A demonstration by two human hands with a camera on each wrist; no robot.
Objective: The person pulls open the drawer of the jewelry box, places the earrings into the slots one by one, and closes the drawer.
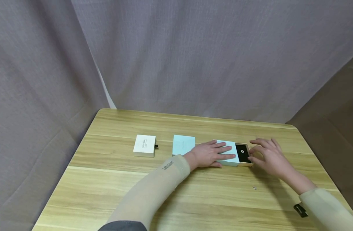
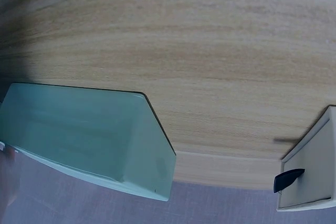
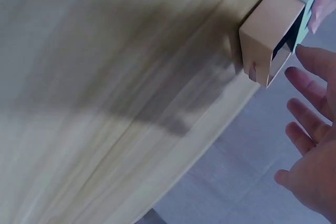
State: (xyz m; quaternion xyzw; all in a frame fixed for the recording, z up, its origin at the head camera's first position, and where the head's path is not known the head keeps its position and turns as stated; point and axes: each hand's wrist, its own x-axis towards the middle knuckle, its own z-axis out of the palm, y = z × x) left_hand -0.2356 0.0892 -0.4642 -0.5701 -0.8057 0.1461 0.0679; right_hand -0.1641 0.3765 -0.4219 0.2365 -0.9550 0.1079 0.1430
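My left hand (image 1: 212, 154) rests flat, fingers spread, on a light blue box sleeve (image 1: 232, 144) in the head view. From the sleeve's right end a tan drawer (image 1: 246, 164) stands partly pulled out. Inside it lies a black insert (image 1: 241, 157) bearing a small silvery, ring-like ornament (image 1: 242, 151). Beside the drawer's outer end hovers my right hand (image 1: 270, 157), its fingers loosely bent and holding nothing. The right wrist view shows those fingers (image 3: 307, 116) apart from the drawer (image 3: 270, 17).
A second light blue box (image 1: 183, 144) sits left of the left hand. Farther left is a white box (image 1: 144, 145) with a black pull tab. A tiny silvery piece (image 1: 254, 187) lies on the wooden table (image 1: 216, 199). Near the right sleeve is a black object (image 1: 300, 210).
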